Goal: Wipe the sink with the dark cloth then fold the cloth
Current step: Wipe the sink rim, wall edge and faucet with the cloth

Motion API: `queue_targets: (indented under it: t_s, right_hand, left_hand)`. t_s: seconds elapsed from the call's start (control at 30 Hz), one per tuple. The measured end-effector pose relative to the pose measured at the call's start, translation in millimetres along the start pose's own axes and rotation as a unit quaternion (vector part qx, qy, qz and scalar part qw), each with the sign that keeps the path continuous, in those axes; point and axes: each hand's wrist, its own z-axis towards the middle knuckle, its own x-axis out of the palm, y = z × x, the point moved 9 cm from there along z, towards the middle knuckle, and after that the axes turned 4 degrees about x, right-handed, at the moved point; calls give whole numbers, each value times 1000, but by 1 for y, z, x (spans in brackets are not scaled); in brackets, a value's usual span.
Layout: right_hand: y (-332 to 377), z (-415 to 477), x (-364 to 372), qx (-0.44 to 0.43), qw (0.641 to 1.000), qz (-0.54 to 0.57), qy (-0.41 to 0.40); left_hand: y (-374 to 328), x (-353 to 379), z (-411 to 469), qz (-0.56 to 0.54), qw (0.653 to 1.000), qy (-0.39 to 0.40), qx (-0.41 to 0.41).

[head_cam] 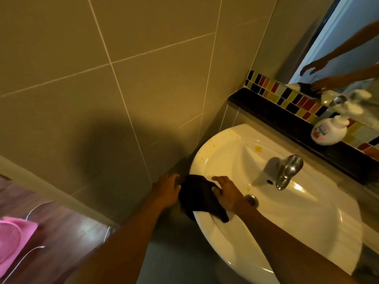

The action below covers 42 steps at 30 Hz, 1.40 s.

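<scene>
A white sink (307, 228) is fixed in the corner of a tiled bathroom, with yellow stains on its far rim (258, 148) and left rim. The dark cloth (200, 198) is draped over the sink's left rim, part of it hanging outside. My right hand (227, 194) lies flat on the cloth's right side, fingers spread and pressing it to the rim. My left hand (167, 189) hovers just left of the cloth, outside the sink, fingers apart and holding nothing.
A chrome tap (287, 171) stands at the sink's back, the drain (252, 199) below it. A white soap pump bottle (326, 131) sits on the dark ledge (287, 119) under a mirror. Tiled wall is close on the left. A pink object (14, 236) lies lower left.
</scene>
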Motion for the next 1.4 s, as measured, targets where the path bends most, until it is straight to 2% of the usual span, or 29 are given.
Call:
queue_targets:
  t_s: [0.13, 0.33, 0.53, 0.77, 0.93, 1.1, 1.23, 1.3, 1.4]
  right_hand:
    - [37, -10, 38, -110, 992, -62, -2]
    - [50, -1, 87, -164, 975, -146, 43]
    - [56, 38, 87, -144, 979, -139, 34]
    - [48, 113, 57, -109, 987, -117, 2]
    - [39, 168, 24, -97, 986, -136, -25]
    - [31, 213, -3, -102, 984, -143, -32]
    - [13, 228, -25, -116, 979, -155, -70]
    - [-7, 240, -42, -96, 977, -170, -90]
    - [-55, 257, -80, -20, 975, -193, -104]
  left_hand:
    - [21, 48, -20, -39, 998, 34, -46]
    - [35, 91, -30, -73, 996, 36, -37]
    - [16, 92, -12, -55, 998, -12, 9]
    - [-6, 75, 32, -97, 992, -82, -20]
    - [-32, 68, 82, -121, 986, -110, -3]
    - [-56, 63, 132, -72, 992, -101, -25]
    - [-62, 63, 158, -27, 991, -116, -64]
    - [-64, 65, 162, -7, 989, -131, -62]
    - [-65, 65, 165, 6, 988, -139, -63]
